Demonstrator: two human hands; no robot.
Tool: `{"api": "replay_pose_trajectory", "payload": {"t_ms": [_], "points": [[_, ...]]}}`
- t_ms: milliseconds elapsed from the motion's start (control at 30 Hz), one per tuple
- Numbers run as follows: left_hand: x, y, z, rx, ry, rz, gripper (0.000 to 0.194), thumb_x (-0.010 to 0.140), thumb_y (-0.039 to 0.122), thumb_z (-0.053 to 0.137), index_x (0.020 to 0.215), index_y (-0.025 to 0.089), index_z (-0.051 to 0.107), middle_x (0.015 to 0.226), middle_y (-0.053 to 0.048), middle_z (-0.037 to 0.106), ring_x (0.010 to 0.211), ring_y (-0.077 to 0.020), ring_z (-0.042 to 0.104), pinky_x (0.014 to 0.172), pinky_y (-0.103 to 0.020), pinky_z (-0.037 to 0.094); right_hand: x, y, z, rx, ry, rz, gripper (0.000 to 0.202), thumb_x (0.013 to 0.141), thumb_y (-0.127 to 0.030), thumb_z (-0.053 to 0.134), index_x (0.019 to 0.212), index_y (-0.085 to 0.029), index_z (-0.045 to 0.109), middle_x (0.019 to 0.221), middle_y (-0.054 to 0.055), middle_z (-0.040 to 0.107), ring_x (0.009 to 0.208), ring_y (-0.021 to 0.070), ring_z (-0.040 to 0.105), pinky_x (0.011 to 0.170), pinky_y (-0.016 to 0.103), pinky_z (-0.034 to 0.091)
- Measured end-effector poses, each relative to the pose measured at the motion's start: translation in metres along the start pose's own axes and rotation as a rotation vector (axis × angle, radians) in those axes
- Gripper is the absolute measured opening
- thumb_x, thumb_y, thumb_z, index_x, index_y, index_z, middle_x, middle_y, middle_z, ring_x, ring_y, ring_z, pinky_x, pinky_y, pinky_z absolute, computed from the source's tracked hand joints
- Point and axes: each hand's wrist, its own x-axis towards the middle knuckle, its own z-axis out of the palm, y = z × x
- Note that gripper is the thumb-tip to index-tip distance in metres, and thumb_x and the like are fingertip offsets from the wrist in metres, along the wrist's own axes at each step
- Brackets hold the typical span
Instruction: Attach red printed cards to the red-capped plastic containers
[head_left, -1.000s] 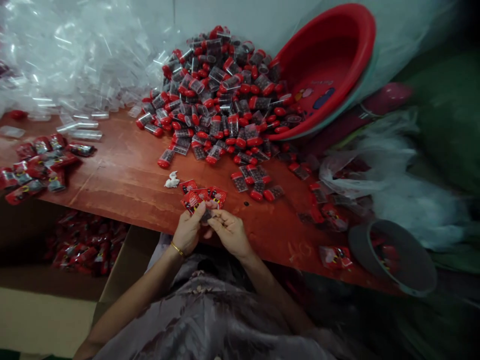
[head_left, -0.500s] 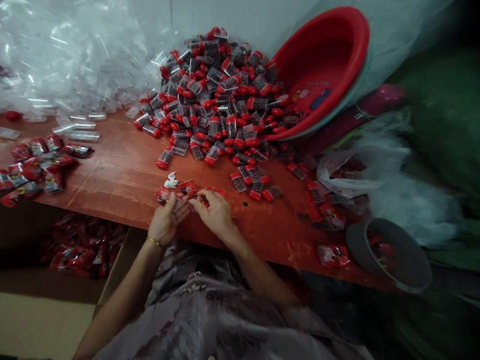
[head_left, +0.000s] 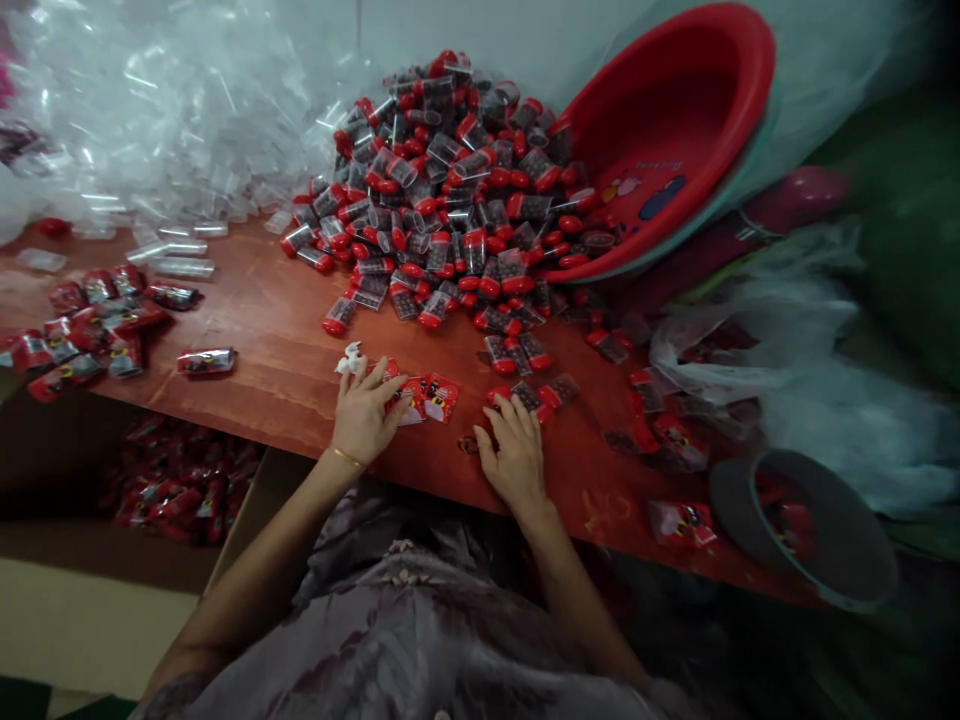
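On the table, my left hand [head_left: 366,412] reaches over a short row of flat red printed sleeves [head_left: 439,398], its stretched fingers touching the nearer ones. A small white figure [head_left: 349,357] lies just beyond its fingertips. My right hand [head_left: 514,452] is open, with fingers spread at the edge of a few clear containers with red caps and dark beads [head_left: 527,397]. Whether it grips one cannot be made out. A single container in a red printed sleeve [head_left: 206,361] rests to the left, apart from both hands.
A large heap of red-capped containers [head_left: 450,200] spills from a tilted red basin [head_left: 705,120]. Clear empty tubes [head_left: 180,267] pile at back left, near sleeved containers [head_left: 112,325]. A box of them [head_left: 169,490] stands below the table edge. A grey bowl [head_left: 825,530] sits right.
My hands have moved apart: the left now lies over the red sleeves, the right has shifted right to the containers. A sleeved container now lies on the table at left.
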Motion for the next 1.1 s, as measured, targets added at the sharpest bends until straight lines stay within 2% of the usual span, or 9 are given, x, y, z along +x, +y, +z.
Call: {"api": "replay_pose_trajectory", "payload": {"t_ms": [67, 167, 500, 633, 733, 833, 900, 1000, 1100], "points": [[0.001, -0.007, 0.007, 0.236, -0.09, 0.089, 0.033, 0.068, 0.031, 0.072, 0.1, 0.027, 0.072, 0.136, -0.009, 0.051, 0.136, -0.0357, 0.028, 0.112, -0.053, 0.011, 0.0, 0.001, -0.001, 0.013, 0.023, -0.007, 0.031, 0.091, -0.032, 0.045, 0.11, -0.014, 0.062, 0.129, 0.014, 0.057, 0.129, 0.0273, 0.039, 0.105, 0.048, 0.032], [-0.001, -0.02, 0.008, 0.369, -0.148, 0.079, 0.03, 0.073, 0.034, 0.068, 0.103, 0.029, 0.071, 0.137, -0.009, 0.05, 0.135, -0.0371, 0.03, 0.109, -0.055, 0.016, 0.004, 0.002, 0.0, 0.012, 0.026, -0.027, 0.03, 0.09, -0.031, 0.045, 0.107, -0.014, 0.063, 0.128, 0.014, 0.057, 0.129, 0.0276, 0.039, 0.105, 0.048, 0.034], [0.027, -0.012, 0.046, 0.558, -0.027, -0.009, 0.022, 0.083, 0.037, 0.056, 0.095, 0.032, 0.073, 0.128, -0.002, 0.06, 0.134, -0.0337, 0.034, 0.11, -0.054, 0.017, 0.005, 0.002, 0.004, 0.01, 0.035, -0.045, 0.029, 0.089, -0.031, 0.048, 0.105, -0.013, 0.064, 0.129, 0.015, 0.056, 0.129, 0.029, 0.039, 0.104, 0.049, 0.034], [0.03, -0.008, 0.052, 0.578, -0.032, 0.005, 0.024, 0.085, 0.038, 0.053, 0.093, 0.03, 0.073, 0.128, -0.003, 0.06, 0.132, -0.0333, 0.037, 0.109, -0.054, 0.021, 0.004, 0.003, 0.003, 0.01, 0.06, -0.055, 0.027, 0.089, -0.03, 0.049, 0.103, -0.013, 0.065, 0.128, 0.015, 0.057, 0.128, 0.0292, 0.04, 0.103, 0.049, 0.035], [0.025, -0.009, 0.043, 0.591, -0.001, 0.055, 0.032, 0.087, 0.038, 0.047, 0.107, 0.025, 0.069, 0.131, -0.008, 0.056, 0.133, -0.0322, 0.036, 0.109, -0.051, 0.023, 0.003, 0.004, 0.005, 0.015, 0.071, -0.059, 0.027, 0.089, -0.03, 0.047, 0.102, -0.013, 0.065, 0.127, 0.015, 0.058, 0.128, 0.0288, 0.04, 0.102, 0.049, 0.036], [0.024, -0.018, 0.019, 0.631, 0.146, 0.024, 0.041, 0.09, 0.034, 0.04, 0.123, 0.019, 0.059, 0.139, -0.014, 0.047, 0.135, -0.0327, 0.031, 0.108, -0.054, 0.022, 0.003, 0.005, 0.006, 0.02, 0.078, -0.065, 0.027, 0.089, -0.031, 0.047, 0.102, -0.013, 0.065, 0.127, 0.015, 0.058, 0.127, 0.0286, 0.041, 0.102, 0.048, 0.036], [0.028, -0.028, -0.002, 0.669, 0.216, -0.064, 0.041, 0.088, 0.036, 0.043, 0.12, 0.018, 0.061, 0.141, -0.015, 0.044, 0.135, -0.0365, 0.029, 0.106, -0.059, 0.021, 0.003, 0.005, 0.007, 0.023, 0.081, -0.062, 0.027, 0.089, -0.03, 0.048, 0.102, -0.014, 0.065, 0.127, 0.015, 0.057, 0.128, 0.0284, 0.04, 0.102, 0.048, 0.035], [0.035, -0.04, -0.025, 0.704, 0.151, -0.15, 0.035, 0.082, 0.044, 0.052, 0.101, 0.021, 0.071, 0.13, -0.014, 0.056, 0.132, -0.0405, 0.033, 0.104, -0.061, 0.022, 0.003, 0.004, 0.007, 0.023, 0.083, -0.055, 0.026, 0.089, -0.03, 0.048, 0.102, -0.014, 0.064, 0.128, 0.014, 0.057, 0.128, 0.0281, 0.04, 0.103, 0.048, 0.035], [0.037, -0.035, -0.027, 0.712, 0.161, -0.095, 0.038, 0.084, 0.042, 0.05, 0.109, 0.02, 0.068, 0.133, -0.015, 0.054, 0.133, -0.0382, 0.032, 0.107, -0.058, 0.019, 0.004, 0.004, 0.006, 0.019, 0.073, -0.053, 0.026, 0.089, -0.029, 0.049, 0.103, -0.014, 0.064, 0.128, 0.014, 0.057, 0.128, 0.0284, 0.04, 0.103, 0.048, 0.034]]}}
